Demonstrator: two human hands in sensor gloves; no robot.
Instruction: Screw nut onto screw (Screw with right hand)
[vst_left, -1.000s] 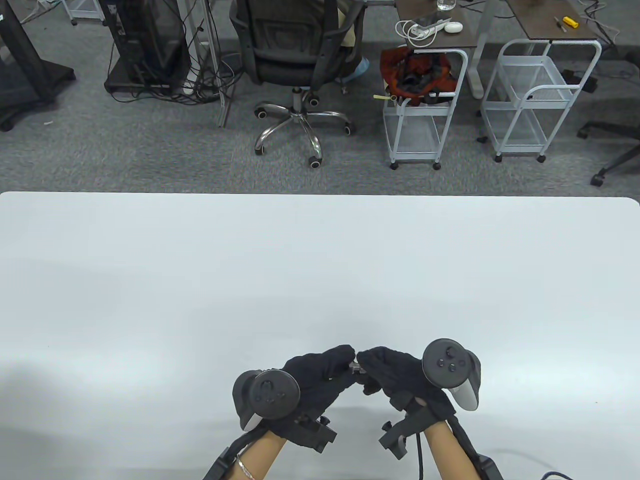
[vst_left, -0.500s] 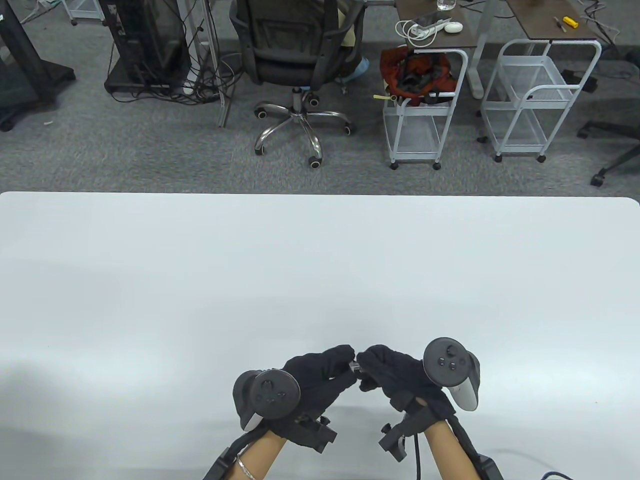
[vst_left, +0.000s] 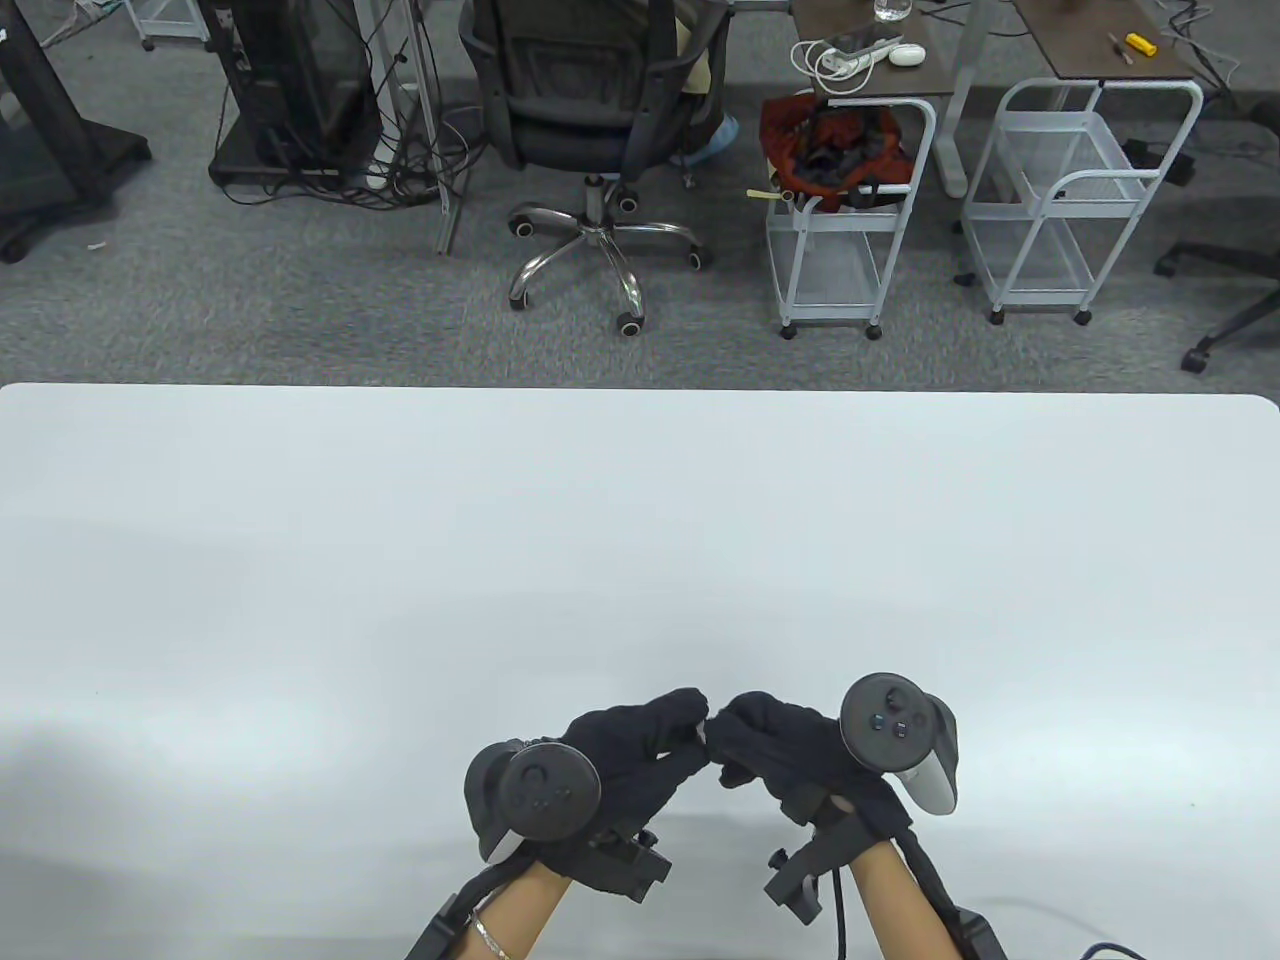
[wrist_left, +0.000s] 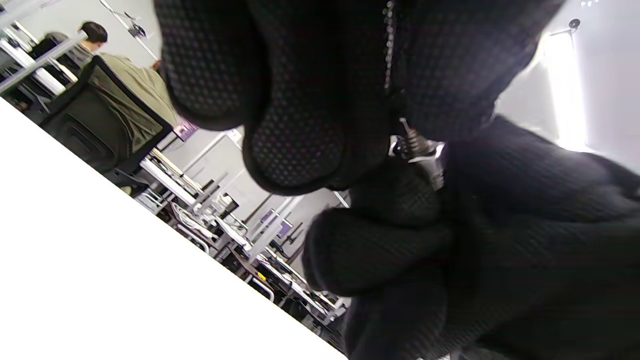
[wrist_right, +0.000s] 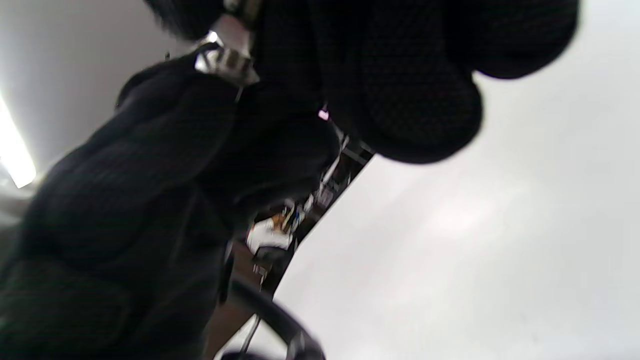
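1. The black-gloved fingertips of both hands are meeting at the lower centre of the table view, just above the white table (vst_left: 640, 560). They are pinching the small hardware between them.
2. In the left wrist view, upper centre, the thin threaded silver metal screw (wrist_left: 411, 141) is poking out from the left hand's curled fingers (wrist_left: 295, 145), which are gripping it.
3. Just beside it, a shiny silver metal nut (wrist_left: 431, 159) is sitting on the thread, against the other glove. The right wrist view, blurred, is showing the same bright metal at its upper left (wrist_right: 226, 59).
4. The right hand (vst_left: 790, 750), at lower centre-right of the table view, is closing its fingertips around the nut. The exact pads touching it are hidden.
5. The left hand (vst_left: 630, 755), at lower centre-left, is serving as the holder, with the screw pointing toward the right hand.
6. Judging by this, the threading step is under way: the nut seems to be engaged, but how far along the thread cannot be told.
7. The next move is probably calling for another twist from the right fingers, then a re-grip, while the left hand is keeping the screw steady and aligned to avoid cross-threading.
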